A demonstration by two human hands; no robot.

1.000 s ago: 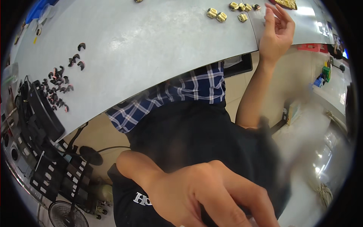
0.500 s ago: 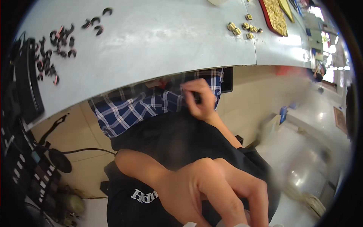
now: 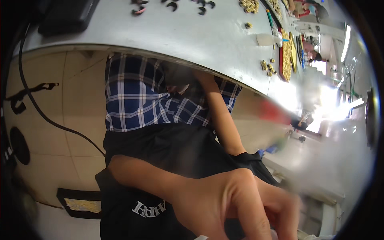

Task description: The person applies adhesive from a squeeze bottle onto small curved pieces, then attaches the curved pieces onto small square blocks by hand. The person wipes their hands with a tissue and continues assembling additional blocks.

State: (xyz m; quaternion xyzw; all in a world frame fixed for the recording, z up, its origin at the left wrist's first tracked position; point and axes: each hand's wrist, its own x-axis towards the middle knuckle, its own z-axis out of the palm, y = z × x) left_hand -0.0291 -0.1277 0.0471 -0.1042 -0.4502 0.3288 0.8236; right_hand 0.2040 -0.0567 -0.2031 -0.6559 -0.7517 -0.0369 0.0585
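My left hand [image 3: 244, 196] is large and close at the bottom of the view, its fingers bent downward. Their tips are cut off by the lower edge, where a little pale material shows; what they grip is hidden. My right forearm reaches forward over the blue plaid cloth [image 3: 130, 104] on my lap. At its end my right hand [image 3: 205, 79] is partly under the table's front edge, its fingers hidden in shadow. Beside it is a dark patch with a small pale piece [image 3: 179, 88] that I cannot make out.
On the grey table [image 3: 168, 36] lie black crescent-shaped pieces [image 3: 172, 6], small brass-coloured parts [image 3: 267, 69], a squeeze bottle [image 3: 265, 39] and a red-rimmed tray [image 3: 281, 60]. A black box [image 3: 66, 18] stands at left. A cable [image 3: 44, 114] hangs there, above a black tray [image 3: 61, 193].
My right hand has gone from above the plaid cloth to under the table edge. The view has turned, bringing more of the table's right side into sight. My left hand stays close.
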